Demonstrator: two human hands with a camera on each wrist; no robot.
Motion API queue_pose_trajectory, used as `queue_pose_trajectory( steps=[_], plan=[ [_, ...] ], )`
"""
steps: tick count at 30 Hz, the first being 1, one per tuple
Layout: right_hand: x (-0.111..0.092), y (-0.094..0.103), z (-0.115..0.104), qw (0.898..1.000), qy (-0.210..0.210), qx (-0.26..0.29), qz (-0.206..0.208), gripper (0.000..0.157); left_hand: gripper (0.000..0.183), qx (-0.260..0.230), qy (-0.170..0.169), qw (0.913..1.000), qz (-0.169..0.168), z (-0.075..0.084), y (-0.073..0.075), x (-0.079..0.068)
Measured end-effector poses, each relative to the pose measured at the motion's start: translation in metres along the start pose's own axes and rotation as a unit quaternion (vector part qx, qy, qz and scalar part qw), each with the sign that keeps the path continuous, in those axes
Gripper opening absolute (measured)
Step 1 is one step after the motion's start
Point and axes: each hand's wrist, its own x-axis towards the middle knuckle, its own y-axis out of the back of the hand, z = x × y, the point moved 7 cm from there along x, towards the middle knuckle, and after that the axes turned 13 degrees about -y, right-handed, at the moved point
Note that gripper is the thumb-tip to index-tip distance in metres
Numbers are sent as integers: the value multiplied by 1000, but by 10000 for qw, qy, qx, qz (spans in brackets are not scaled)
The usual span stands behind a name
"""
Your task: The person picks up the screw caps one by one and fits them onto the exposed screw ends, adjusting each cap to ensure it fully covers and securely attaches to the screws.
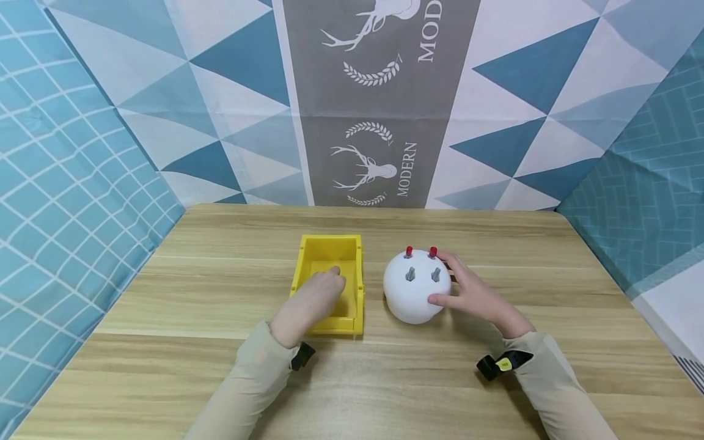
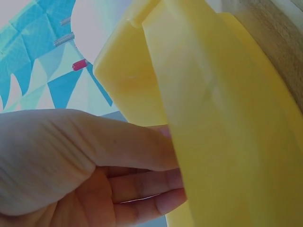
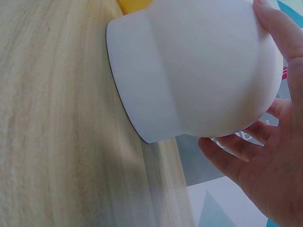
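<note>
A white ball-like body [image 1: 409, 302] with a flat-sided base stands on the wooden table. Metal studs poke out of its top: two nearer bare studs [image 1: 410, 275] and two farther ones under red caps [image 1: 433, 251]. My right hand [image 1: 477, 296] holds its right side, thumb on the near face and fingers spread round the far side. To its left, my left hand [image 1: 315, 298] reaches down into a yellow bin [image 1: 359, 293]. In the left wrist view, the bin's wall [image 2: 203, 118] hides those fingertips, so I cannot tell whether they pinch anything.
The wooden table [image 1: 165, 293] runs back to a patterned cloth backdrop [image 1: 247, 122]. Blue tile-pattern cloth [image 1: 71, 153] hangs along the left side. A dark wrist strap [image 1: 503, 365] sits on the right sleeve.
</note>
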Motion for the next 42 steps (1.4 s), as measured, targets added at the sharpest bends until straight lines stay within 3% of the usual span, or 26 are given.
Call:
queue_pose_trajectory(
  steps=[10,22,42],
  plan=[
    [-1,-1,-1,10000,13,15,-17,92,15,169,-104,9997,136,2,5,1],
    [-1,-1,0,10000,73,47,-46,89,6,-56,-108,9991,413,4,16,1],
    [0,0,1,10000,22,32,-9,92,12,225,-393,9963,728,14,27,0]
  ],
)
